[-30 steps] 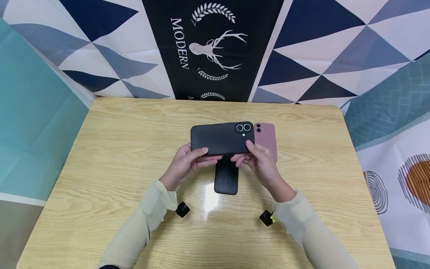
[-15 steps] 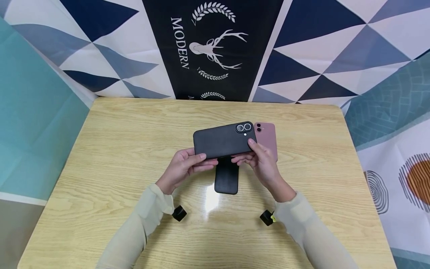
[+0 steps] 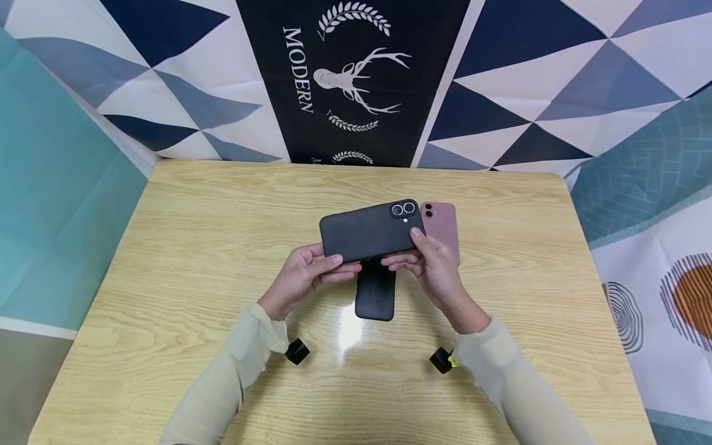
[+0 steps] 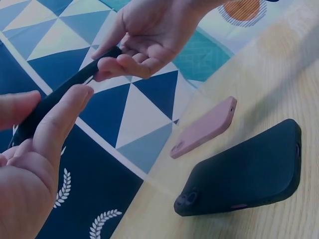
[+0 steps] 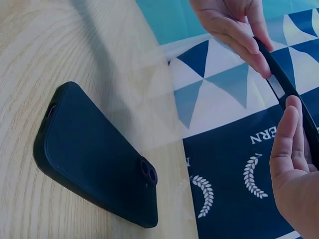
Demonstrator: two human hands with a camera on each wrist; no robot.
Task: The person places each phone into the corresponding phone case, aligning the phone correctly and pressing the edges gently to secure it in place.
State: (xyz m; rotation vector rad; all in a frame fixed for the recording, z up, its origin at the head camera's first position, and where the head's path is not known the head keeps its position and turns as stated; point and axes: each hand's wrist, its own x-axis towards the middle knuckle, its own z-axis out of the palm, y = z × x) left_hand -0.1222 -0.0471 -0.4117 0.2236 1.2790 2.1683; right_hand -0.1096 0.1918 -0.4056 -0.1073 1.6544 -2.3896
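Both hands hold a black phone point(image 3: 367, 233) up above the table, its back with two ringed lenses facing the head camera. It tilts, left end lower. My left hand point(image 3: 303, 272) pinches the lower left corner, thumb on the back and fingers beneath. At the lower right, the thumb of my right hand point(image 3: 436, 269) presses below the lenses, with fingers under the edge. Under the held phone, a second black phone point(image 3: 375, 296) lies on the table, its top hidden in the head view. A pink phone point(image 3: 443, 230) lies to its right, also back up.
The light wood table point(image 3: 222, 216) ends at a patterned cloth wall point(image 3: 350, 80) behind it. Small black camera blocks point(image 3: 297, 351) hang at both wrists, by the cream sleeves. Teal cloth point(image 3: 61, 198) borders the table's left side.
The held phone has turned from nearly level to a slant, its left end dropping toward the person. My left hand moved slightly with it; the phones on the table stayed put.
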